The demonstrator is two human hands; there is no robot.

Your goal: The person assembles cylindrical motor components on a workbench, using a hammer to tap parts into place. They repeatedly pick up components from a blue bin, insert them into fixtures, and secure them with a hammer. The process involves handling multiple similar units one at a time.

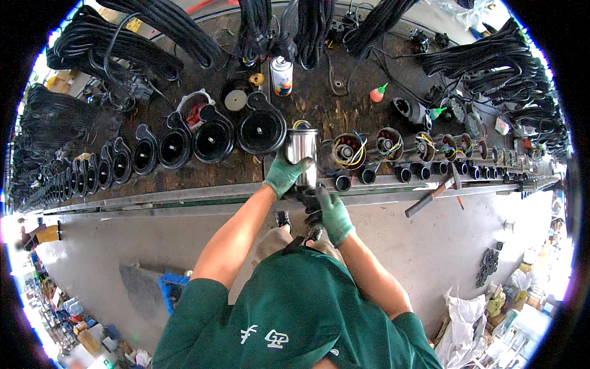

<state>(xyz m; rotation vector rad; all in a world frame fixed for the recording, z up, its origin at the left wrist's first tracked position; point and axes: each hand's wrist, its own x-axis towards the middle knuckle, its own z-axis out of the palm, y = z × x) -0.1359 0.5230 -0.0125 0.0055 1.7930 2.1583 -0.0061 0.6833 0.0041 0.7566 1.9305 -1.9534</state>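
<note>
A shiny metal cylinder (302, 147), likely a pump or motor housing, lies at the bench's front edge with wires showing at its far end. My left hand (284, 174), in a green glove, is closed round its left side, thumb across the metal. At the near end of the cylinder is a black end piece (305, 195), jutting past the bench edge. My right hand (334, 216), gloved too, has its fingers curled on the right side of that piece; they are partly hidden. Left of the cylinder stands a round black pump casing (262, 125).
More black casings (212, 136) line the bench to the left. Open metal housings with coloured wires (349, 151) run to the right. A hammer (434, 194) overhangs the front edge. Behind stand a spray can (282, 77), a red squeeze bottle (377, 94) and black cable bundles (314, 31).
</note>
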